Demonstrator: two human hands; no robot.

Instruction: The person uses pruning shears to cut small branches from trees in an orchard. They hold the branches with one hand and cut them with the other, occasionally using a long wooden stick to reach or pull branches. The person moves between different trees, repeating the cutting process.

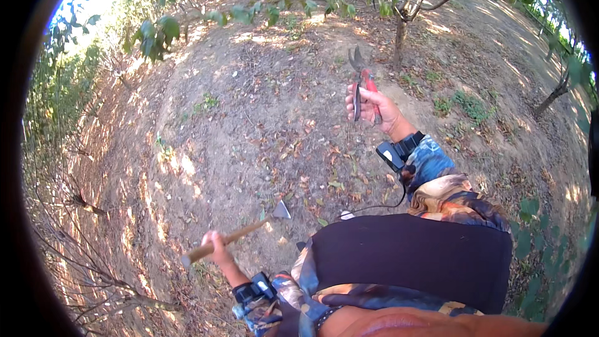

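Red-handled pruning shears (366,83) lie in my right hand (378,105), which is raised in front of me. Their blades point away from me and stand apart. Lower at the left, my left hand (218,245) grips the wooden handle (247,230) of a tool with a small triangular metal head (281,210), probably a hoe. The head is at the far end of the handle, over the leaf-strewn ground; whether it touches the soil I cannot tell. Each wrist carries a strapped device.
A small tree (401,32) stands ahead to the right, and leafy branches (157,35) hang across the upper view. Bare branches (135,297) spread at the lower left. Another trunk (553,97) leans at the right. Dry leaves and weeds (469,105) dot the sloping soil.
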